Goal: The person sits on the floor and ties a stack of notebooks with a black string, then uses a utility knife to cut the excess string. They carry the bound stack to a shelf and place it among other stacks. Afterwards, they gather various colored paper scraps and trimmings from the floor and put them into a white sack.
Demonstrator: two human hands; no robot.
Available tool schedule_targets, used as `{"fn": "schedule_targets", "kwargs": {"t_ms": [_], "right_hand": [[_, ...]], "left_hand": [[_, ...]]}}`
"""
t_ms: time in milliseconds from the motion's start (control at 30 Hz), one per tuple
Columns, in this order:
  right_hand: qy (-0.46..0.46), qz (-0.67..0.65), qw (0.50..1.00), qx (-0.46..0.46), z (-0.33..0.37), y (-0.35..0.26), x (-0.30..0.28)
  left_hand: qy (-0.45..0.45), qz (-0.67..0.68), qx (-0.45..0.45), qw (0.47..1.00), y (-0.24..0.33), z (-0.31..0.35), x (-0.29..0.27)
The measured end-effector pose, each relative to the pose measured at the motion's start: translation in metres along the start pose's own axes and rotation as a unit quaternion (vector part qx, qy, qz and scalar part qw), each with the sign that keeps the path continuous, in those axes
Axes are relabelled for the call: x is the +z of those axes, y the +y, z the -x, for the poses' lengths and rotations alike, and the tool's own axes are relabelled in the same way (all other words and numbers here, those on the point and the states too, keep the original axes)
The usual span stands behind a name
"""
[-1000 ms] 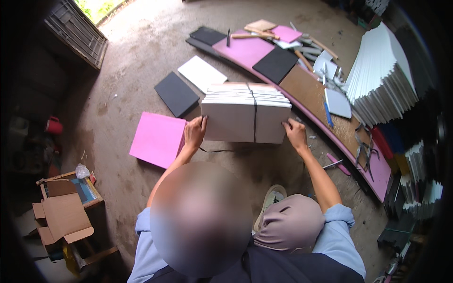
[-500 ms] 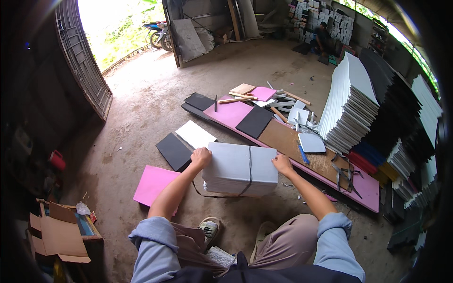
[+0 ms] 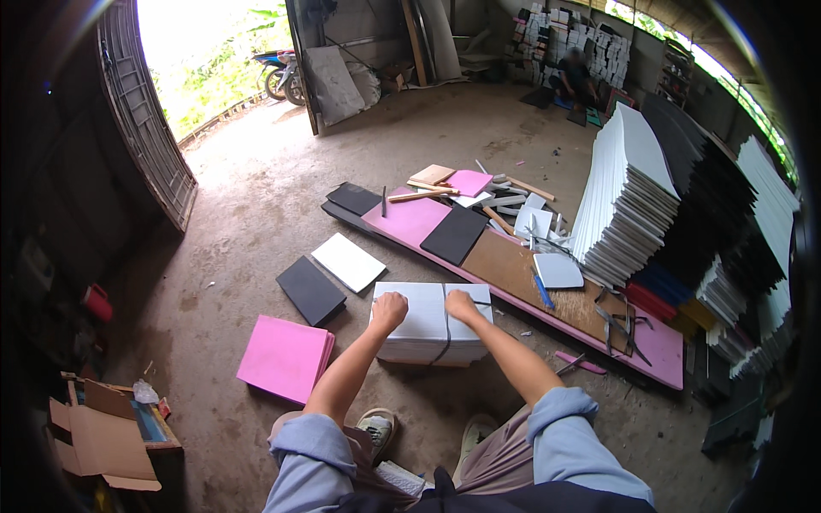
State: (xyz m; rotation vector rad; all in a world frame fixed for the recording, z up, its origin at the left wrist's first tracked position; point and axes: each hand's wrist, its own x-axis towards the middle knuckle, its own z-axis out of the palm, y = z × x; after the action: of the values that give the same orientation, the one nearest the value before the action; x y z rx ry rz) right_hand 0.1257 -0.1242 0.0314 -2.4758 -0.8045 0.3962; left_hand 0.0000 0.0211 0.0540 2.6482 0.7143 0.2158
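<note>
In front of my feet a stack of white foam sheets [image 3: 419,348] sits on the floor. A narrow black strap [image 3: 447,332] runs down over its top and near side. My left hand [image 3: 391,311] is a fist over the stack's left part, with a bit of dark strap showing beside it. My right hand [image 3: 463,305] is closed near the middle, and strap shows to its right across the top. Both hands appear to grip the strap; the part inside the fingers is hidden. Left of the stack lie pink sheets [image 3: 284,357], black sheets [image 3: 310,291] and white sheets [image 3: 349,262].
A long pink-and-black board [image 3: 402,214] stretches diagonally behind the stack, bearing a blue-handled knife [image 3: 543,291] and black straps [image 3: 620,325]. Tall white sheet piles [image 3: 629,197] stand right. An opened carton [image 3: 107,432] is lower left. A person [image 3: 575,79] sits far back.
My hands have come from the stack's two sides to over its top, closer together. A strap section now shows crosswise on the top. My legs have shifted, and the view has moved slightly.
</note>
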Motion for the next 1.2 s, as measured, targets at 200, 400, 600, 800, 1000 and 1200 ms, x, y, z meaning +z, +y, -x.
{"fn": "schedule_targets", "kwargs": {"t_ms": [200, 400, 600, 800, 1000, 1200], "right_hand": [[0.061, -0.049, 0.997, 0.024, 0.025, -0.011, 0.012], [0.051, 0.023, 0.998, 0.032, 0.038, -0.029, 0.008], [-0.009, 0.054, 0.998, 0.011, 0.034, -0.033, 0.001], [-0.003, 0.06, 0.998, 0.009, 0.035, -0.037, 0.002], [0.085, 0.056, 0.995, -0.017, 0.031, -0.026, 0.026], [0.028, -0.018, 0.999, 0.015, 0.026, -0.008, 0.015]], "left_hand": [[0.027, 0.01, 0.063, 0.998, -0.012, -0.003, 0.017], [-0.008, 0.003, 0.078, 0.997, -0.001, 0.002, 0.017], [-0.027, -0.052, 0.176, 0.983, 0.024, -0.013, 0.036], [-0.066, -0.061, 0.237, 0.967, 0.019, -0.017, 0.033], [-0.022, -0.079, 0.233, 0.969, 0.014, -0.019, 0.042], [-0.051, 0.039, 0.109, 0.992, 0.031, -0.005, 0.034]]}}
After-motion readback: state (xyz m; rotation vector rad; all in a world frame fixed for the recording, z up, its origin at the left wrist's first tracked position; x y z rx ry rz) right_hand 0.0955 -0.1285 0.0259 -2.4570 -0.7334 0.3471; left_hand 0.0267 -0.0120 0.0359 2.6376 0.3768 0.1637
